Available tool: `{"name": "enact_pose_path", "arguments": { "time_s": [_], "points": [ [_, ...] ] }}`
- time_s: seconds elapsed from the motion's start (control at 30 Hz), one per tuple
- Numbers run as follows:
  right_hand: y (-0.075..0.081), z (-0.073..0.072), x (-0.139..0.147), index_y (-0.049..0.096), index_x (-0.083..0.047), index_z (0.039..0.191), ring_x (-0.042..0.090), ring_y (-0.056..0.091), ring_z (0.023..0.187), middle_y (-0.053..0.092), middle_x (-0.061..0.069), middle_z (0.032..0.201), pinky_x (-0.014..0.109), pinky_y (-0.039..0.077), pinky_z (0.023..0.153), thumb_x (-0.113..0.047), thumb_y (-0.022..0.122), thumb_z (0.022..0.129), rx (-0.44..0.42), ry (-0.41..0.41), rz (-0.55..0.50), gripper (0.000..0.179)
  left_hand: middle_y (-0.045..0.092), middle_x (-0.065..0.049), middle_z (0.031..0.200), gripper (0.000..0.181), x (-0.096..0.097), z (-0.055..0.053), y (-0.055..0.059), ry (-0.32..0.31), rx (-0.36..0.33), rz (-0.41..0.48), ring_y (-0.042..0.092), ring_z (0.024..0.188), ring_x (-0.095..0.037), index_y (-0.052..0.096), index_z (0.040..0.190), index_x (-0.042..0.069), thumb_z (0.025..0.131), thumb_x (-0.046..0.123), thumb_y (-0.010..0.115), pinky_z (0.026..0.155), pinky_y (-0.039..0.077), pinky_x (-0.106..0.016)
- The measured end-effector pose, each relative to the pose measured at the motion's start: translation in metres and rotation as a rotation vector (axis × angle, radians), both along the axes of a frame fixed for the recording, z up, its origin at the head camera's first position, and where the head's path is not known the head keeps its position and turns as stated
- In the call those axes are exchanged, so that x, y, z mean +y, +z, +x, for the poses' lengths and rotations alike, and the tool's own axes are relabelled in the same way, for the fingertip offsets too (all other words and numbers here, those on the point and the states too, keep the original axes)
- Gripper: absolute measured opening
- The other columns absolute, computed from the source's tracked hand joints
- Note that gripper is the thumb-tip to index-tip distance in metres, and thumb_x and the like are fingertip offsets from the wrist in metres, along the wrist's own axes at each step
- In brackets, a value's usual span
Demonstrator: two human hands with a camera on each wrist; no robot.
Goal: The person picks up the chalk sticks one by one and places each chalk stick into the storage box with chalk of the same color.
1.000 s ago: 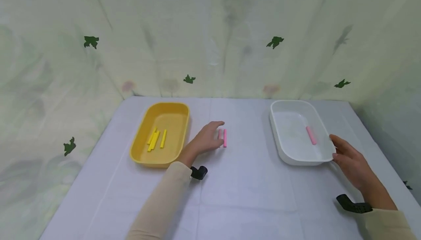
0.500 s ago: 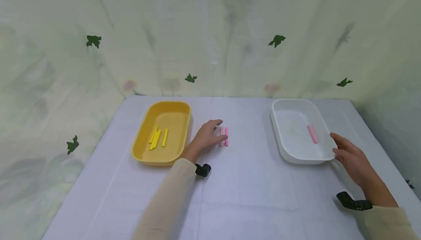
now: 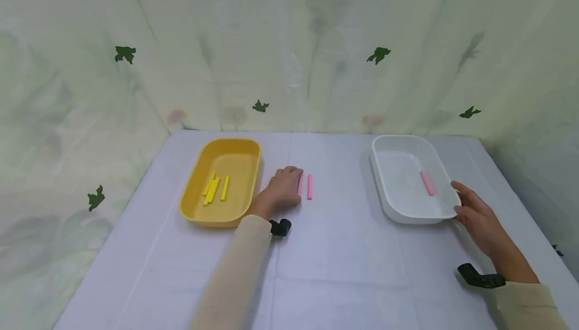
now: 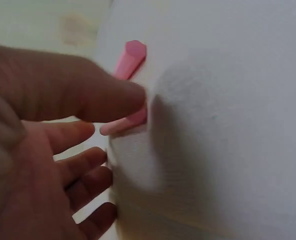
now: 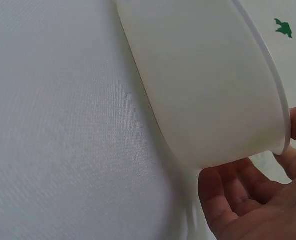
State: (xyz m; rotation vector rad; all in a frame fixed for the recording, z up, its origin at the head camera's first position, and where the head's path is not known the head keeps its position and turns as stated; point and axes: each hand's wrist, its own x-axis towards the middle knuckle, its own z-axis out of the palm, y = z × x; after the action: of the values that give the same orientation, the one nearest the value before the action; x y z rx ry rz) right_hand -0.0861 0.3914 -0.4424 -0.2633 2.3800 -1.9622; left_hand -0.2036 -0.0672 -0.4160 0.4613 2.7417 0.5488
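Over the middle of the table, my left hand has its thumb and forefinger at the two ends of a short pink chalk-like stick. In the left wrist view the thumb overlaps the stick's near end, and a small gap shows between the forefinger and its far end. A second pink stick lies parallel, just right of it. My right hand grips the near right corner of a white tray, fingers under the rim. One pink stick lies inside that tray.
A yellow tray with several yellow sticks stands close to my left forearm. White cloth covers the table, and a leaf-patterned curtain hangs behind its far edge.
My left thumb, which reached across between the two pink sticks, has drawn back left, and the fingers have come closer round the left stick. The right hand keeps its hold on the white tray.
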Motion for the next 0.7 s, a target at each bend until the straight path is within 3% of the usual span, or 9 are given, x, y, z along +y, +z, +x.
{"name": "enact_pose_path", "arguments": {
  "time_s": [0.17,0.4,0.53,0.7],
  "points": [
    [0.000,-0.001,0.001,0.011,-0.017,0.161,-0.016,0.042,0.116,0.016,-0.001,0.162,0.000,0.041,0.089,-0.012,0.035,0.107,-0.036,-0.030,0.026,0.058,0.027,-0.011,0.161,0.077,0.003,0.000,0.009,-0.029,-0.060,-0.078,0.026,0.147,-0.033,0.033,0.154,0.012,0.083,0.013,0.062,0.122,0.028,-0.050],
    [0.000,-0.002,0.001,0.012,-0.019,0.161,-0.015,0.046,0.115,0.021,0.003,0.157,0.001,0.043,0.088,-0.014,0.037,0.108,-0.047,-0.022,0.015,0.059,0.027,-0.012,0.160,0.083,0.006,-0.003,0.012,0.016,-0.088,-0.115,0.029,0.144,-0.031,0.028,0.156,0.008,0.084,0.016,0.069,0.122,0.031,-0.046],
    [0.000,-0.004,0.001,0.012,-0.018,0.161,-0.013,0.046,0.116,0.022,0.005,0.156,0.001,0.042,0.089,-0.014,0.037,0.108,-0.034,-0.015,0.037,0.058,0.029,-0.012,0.159,0.084,0.005,-0.005,0.013,0.036,-0.068,-0.141,0.031,0.142,-0.031,0.030,0.155,0.008,0.084,0.023,0.072,0.120,0.035,-0.045],
    [-0.001,-0.002,0.003,0.013,-0.017,0.160,-0.012,0.048,0.115,0.028,-0.001,0.152,0.001,0.043,0.088,-0.011,0.037,0.107,-0.034,-0.005,0.009,0.059,0.032,-0.013,0.158,0.081,0.006,-0.006,0.010,0.017,-0.040,-0.150,0.033,0.142,-0.032,0.035,0.153,0.008,0.083,0.027,0.073,0.119,0.037,-0.047]
  ]
}}
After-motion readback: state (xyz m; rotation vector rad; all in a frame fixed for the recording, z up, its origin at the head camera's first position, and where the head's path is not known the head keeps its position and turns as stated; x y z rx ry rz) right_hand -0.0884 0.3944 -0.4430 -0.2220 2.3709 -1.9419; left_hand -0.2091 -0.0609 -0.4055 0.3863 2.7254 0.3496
